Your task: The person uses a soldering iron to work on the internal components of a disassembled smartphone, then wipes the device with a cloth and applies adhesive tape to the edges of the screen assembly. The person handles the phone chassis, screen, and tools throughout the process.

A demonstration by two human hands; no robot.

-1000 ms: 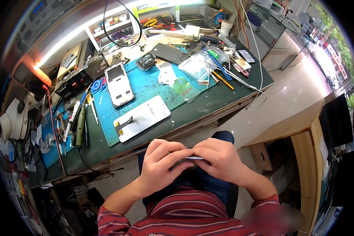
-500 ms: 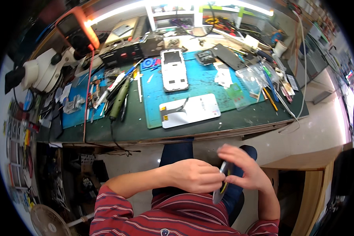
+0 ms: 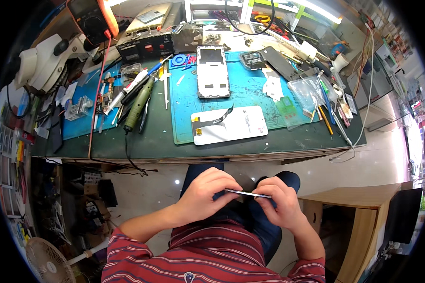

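Above my lap, in front of the bench edge, I hold a thin flat panel (image 3: 248, 193) level between both hands. It shows nearly edge-on, so its faces are hidden and its exact kind is unclear. My left hand (image 3: 208, 194) pinches its left end, and my right hand (image 3: 281, 203) grips the right end between thumb and fingers. On the bench beyond lies a white-backed phone screen (image 3: 243, 127) with a dark ribbon cable sticking up. Behind it rests a phone frame (image 3: 213, 87), white inside with dark cut-outs, on the blue mat (image 3: 183, 123).
A green-handled tool (image 3: 140, 106) and other hand tools lie left of the mat. A microscope (image 3: 37, 60) and an orange-edged multimeter (image 3: 92, 21) stand at far left. Clear plastic bags (image 3: 303, 92) and pens crowd the right. A wooden cabinet (image 3: 359, 195) stands by my right arm.
The panel has turned from a steep tilt to nearly level. My left hand has shifted left and up, and my hands now hold opposite ends of it. The view has shifted slightly.
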